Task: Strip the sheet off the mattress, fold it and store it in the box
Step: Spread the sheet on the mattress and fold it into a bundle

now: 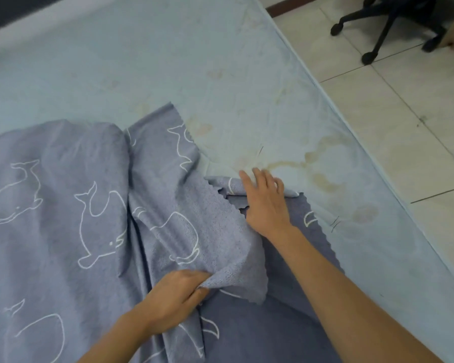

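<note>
A blue-grey sheet printed with white whale outlines lies bunched over the lower left of a pale blue mattress. My left hand pinches a raised fold of the sheet near the bottom middle. Further up and to the right, my right hand rests on a scalloped corner of the sheet, its fingers fairly straight and spread, pressing the cloth onto the mattress. The box is not in view.
The bare mattress carries yellowish stains beside my right hand. Its right edge runs diagonally, with a white tiled floor beyond. The black wheeled base of an office chair stands at the top right.
</note>
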